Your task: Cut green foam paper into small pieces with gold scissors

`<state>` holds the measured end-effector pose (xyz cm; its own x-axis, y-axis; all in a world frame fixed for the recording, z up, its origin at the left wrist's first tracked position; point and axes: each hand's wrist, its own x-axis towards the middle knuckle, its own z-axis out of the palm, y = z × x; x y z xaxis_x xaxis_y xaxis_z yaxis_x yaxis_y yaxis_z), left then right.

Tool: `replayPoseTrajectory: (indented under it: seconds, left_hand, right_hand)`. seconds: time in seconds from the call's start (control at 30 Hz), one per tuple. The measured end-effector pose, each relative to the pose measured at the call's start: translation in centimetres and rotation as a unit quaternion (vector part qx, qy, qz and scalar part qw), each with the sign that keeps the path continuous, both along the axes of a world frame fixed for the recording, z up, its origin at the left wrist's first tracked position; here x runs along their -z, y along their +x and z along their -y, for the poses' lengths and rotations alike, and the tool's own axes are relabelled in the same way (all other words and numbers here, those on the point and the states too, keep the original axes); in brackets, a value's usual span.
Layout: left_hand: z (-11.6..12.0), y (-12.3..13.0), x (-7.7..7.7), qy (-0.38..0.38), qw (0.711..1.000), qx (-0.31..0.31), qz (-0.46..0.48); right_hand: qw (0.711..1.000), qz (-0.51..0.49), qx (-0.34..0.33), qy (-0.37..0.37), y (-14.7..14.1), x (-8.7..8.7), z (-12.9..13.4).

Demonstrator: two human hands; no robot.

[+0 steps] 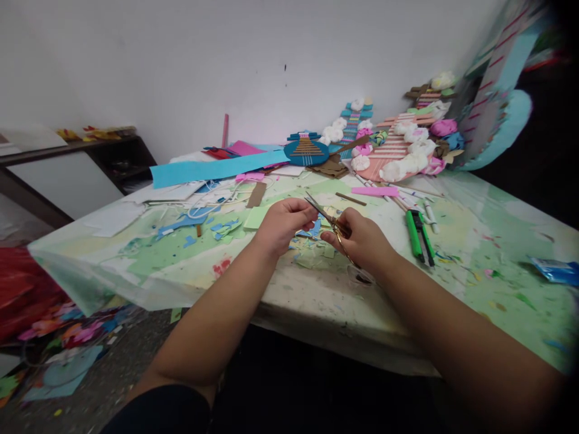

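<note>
Near the front middle of the table, my right hand (357, 240) is wrapped round the handles of a pair of scissors (326, 216), whose blades point up and left. The blade tips are close beside the fingers of my left hand (287, 224). That hand is closed in a pinch; what it holds, if anything, is too small to make out. Below and between the hands lie small green, yellow and blue paper scraps (316, 246). A light green paper pad (256, 218) lies just left of my left hand.
A green cutter (418, 236) and markers (429, 216) lie at the right. Behind are a blue paper strip (217, 169), a blue paper instrument (306, 150) and decorated crafts (402, 150). Coloured scraps (75, 331) litter the floor at left.
</note>
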<state>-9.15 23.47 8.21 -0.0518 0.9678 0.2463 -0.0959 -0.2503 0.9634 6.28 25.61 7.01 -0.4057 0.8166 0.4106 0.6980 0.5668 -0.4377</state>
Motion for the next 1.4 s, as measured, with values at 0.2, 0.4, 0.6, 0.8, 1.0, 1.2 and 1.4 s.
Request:
replayPoseTrajectory:
  seconds: [0.2,0.4,0.6,0.8,1.0,1.2,1.4]
  left_hand:
    - [-0.1,-0.4,0.0,0.011,1.0,0.012,-0.011]
    - [-0.1,-0.8,-0.1,0.01,0.999,0.02,-0.031]
    - [0.0,-0.9,-0.2,-0.017,0.999,0.022,-0.016]
    - [-0.1,-0.7,-0.1,-0.046,0.998,0.031,0.029]
    - [-0.2,-0.5,0.0,-0.051,0.998,0.024,0.019]
    - [-0.4,-0.2,0.5,-0.057,0.997,0.003,-0.053]
    - [-0.8,0.2,1.2,-0.01,0.983,-0.041,-0.181]
  right_hand:
    - [1.0,0.018,0.0,0.007,0.1,-0.1,0.0]
    - [1.0,0.025,-0.005,0.01,0.2,-0.1,-0.2]
    - [1.0,0.02,0.003,0.008,0.3,0.0,-0.4]
    - [1.0,-0.001,0.014,-0.011,0.3,0.0,-0.6]
    - [0.992,-0.116,0.011,-0.055,0.2,0.4,-1.2]
    - [0.897,-0.368,-0.066,-0.234,-0.3,0.6,-1.5]
    - [0.905,-0.355,-0.061,-0.227,-0.5,1.1,-1.5]
